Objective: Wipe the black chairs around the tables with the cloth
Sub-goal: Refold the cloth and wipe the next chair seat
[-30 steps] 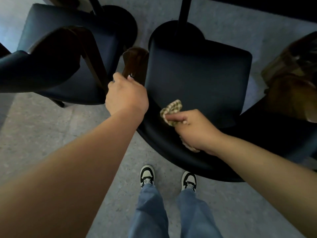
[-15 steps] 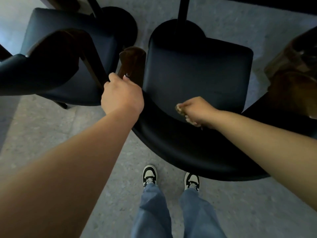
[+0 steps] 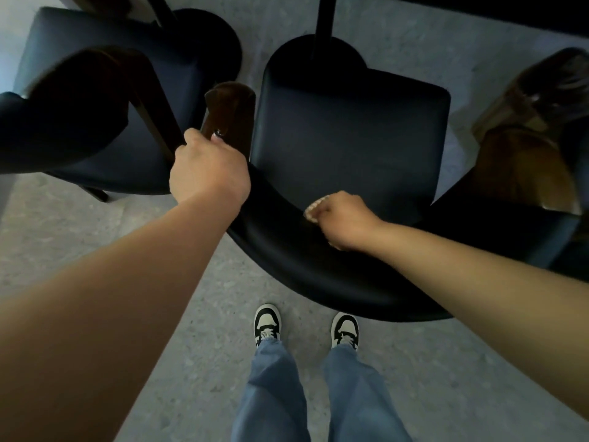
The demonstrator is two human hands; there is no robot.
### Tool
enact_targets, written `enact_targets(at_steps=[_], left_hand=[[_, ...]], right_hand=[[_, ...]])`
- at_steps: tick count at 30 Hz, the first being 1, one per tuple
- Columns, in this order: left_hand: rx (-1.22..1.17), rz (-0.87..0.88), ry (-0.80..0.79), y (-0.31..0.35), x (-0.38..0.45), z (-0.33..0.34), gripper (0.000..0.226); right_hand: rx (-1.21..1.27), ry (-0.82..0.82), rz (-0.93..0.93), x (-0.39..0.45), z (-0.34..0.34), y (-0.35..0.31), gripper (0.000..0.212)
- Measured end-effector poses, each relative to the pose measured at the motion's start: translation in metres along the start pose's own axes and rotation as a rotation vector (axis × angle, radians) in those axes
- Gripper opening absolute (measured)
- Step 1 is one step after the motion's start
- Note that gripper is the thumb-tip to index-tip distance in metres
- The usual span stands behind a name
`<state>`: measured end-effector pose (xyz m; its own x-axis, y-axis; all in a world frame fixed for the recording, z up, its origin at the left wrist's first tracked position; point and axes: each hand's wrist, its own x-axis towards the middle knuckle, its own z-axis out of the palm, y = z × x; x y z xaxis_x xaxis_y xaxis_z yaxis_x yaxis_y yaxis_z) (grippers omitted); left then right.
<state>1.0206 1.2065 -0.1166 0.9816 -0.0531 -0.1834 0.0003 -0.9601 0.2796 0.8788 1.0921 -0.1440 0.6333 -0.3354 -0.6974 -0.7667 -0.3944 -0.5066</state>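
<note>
A black padded chair stands right in front of me, its curved backrest nearest my feet. My left hand grips the brown wooden armrest at the chair's left side. My right hand holds a bunched beige checked cloth against the inner side of the backrest, where it meets the seat. Only a small edge of the cloth shows past my fingers. A second black chair stands to the left.
Two black round table bases with posts sit on the grey speckled floor beyond the chairs. A brown wooden armrest of the chair rises at the right. My sneakers stand just behind the backrest.
My right hand has slid the cloth from the top of the backrest down onto its inner side and a little to the right, so the cloth is now mostly hidden. My left hand keeps its grip.
</note>
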Motion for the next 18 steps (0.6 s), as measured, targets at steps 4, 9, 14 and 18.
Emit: enact_targets(at_steps=[4, 9, 14, 18], left_hand=[[0.003, 0.004, 0.0, 0.001, 0.0, -0.002, 0.037], [0.006, -0.017, -0.018, 0.002, -0.002, -0.003, 0.038], [-0.028, -0.06, -0.048, 0.005, -0.006, -0.011, 0.04], [0.009, 0.054, -0.074, 0.009, -0.031, -0.014, 0.057]], right_hand=[[-0.034, 0.097, -0.15, -0.052, -0.005, -0.017, 0.038], [-0.208, 0.122, -0.272, -0.101, 0.006, -0.029, 0.038], [-0.219, 0.196, -0.275, -0.112, -0.001, -0.038, 0.032], [-0.117, 0.302, -0.204, -0.072, -0.028, -0.031, 0.031]])
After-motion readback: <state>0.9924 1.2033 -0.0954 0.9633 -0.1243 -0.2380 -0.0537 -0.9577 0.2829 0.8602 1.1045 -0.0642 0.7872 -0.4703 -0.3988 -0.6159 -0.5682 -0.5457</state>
